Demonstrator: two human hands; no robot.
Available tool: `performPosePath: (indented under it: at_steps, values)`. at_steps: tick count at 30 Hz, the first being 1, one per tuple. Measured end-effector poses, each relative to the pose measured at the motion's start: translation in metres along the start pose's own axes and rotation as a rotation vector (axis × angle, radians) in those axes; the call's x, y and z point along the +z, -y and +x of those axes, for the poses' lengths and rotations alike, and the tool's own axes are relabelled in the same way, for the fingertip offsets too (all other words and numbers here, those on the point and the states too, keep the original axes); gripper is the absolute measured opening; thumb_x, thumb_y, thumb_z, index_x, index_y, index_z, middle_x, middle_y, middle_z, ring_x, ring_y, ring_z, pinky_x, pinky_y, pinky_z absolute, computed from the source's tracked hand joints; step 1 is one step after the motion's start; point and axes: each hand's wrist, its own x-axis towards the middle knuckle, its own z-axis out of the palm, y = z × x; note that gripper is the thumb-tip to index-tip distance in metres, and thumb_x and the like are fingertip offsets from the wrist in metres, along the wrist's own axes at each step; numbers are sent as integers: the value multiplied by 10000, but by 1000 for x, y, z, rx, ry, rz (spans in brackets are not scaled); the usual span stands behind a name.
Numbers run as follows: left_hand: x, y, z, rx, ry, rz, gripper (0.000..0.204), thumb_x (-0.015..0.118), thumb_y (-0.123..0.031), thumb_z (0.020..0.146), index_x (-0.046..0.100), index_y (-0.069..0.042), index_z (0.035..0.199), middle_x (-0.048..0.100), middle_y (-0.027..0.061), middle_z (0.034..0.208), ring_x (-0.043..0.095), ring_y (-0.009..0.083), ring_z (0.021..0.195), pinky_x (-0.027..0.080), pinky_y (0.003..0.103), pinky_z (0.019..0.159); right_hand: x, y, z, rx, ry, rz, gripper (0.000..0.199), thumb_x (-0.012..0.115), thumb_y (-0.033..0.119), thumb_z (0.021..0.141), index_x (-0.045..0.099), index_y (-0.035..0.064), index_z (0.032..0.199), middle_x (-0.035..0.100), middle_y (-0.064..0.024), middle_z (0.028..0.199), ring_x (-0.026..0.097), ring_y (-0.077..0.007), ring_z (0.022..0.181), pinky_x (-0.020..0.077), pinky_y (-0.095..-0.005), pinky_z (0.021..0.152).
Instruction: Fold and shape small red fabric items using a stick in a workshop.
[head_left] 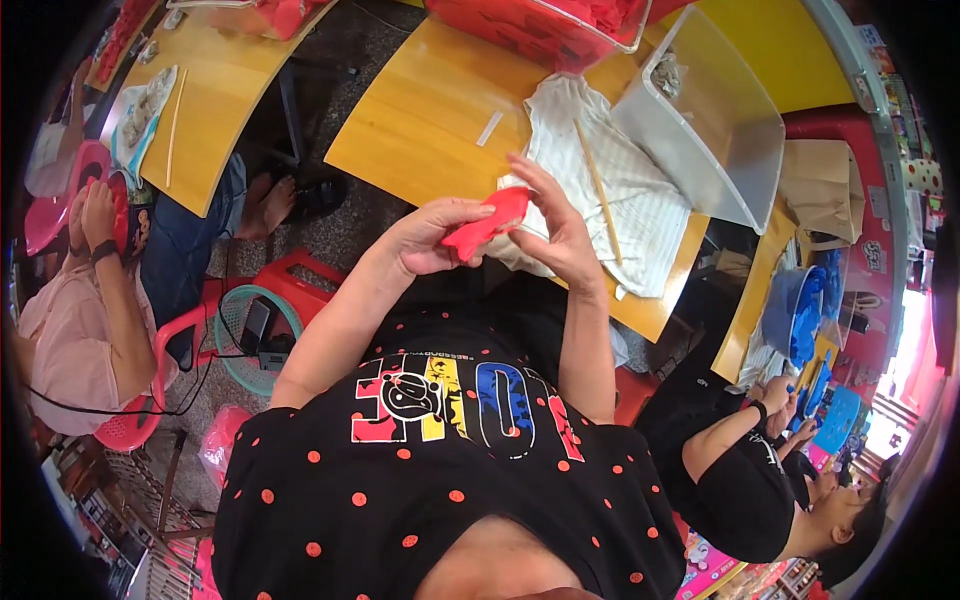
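A small red piece (487,226), apparently soft cloth with a paler patch at one end, is held above the near edge of the yellow table. My left hand (432,236) pinches it between thumb and fingers. Beside its right end is my right hand (565,240), with the fingers stretched out and the thumb apart. Whether the right fingers touch the cloth I cannot tell. Under and beyond the right hand lies a white striped cloth (640,225), with a thin wooden stick (598,190) across it.
A clear plastic bin (700,130) stands at the table's right, and a container of red pieces (540,30) at the far edge. A teal basket (232,350) sits lower left by a red stool (293,285). People sit at both sides; the right one handles blue pieces (818,385).
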Motion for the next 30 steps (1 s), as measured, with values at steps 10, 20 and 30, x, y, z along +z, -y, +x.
performPosePath:
  at_steps: [10,20,30]
  values:
    - [23,-4,-8,238,-284,57,498,477,-417,942,525,-7,1221,647,131,1032,641,209,927,529,330,816,-2,9,-2,252,-68,-109,181,705,48,762,683,-7,933,647,-39,817,581,-92,760,451,-228,685]
    - [16,-8,-15,233,-499,582,212,682,-147,839,659,1,990,678,62,871,650,124,765,542,233,671,10,4,-7,364,-95,-54,203,713,110,799,674,-29,942,642,-13,777,555,-55,709,448,-205,650]
    - [-6,-19,-36,326,-546,393,456,449,-408,964,567,-6,1145,648,112,1042,634,179,911,512,300,790,-12,22,14,256,-242,582,207,630,64,843,642,-49,1016,660,-77,903,612,-127,774,488,-252,699]
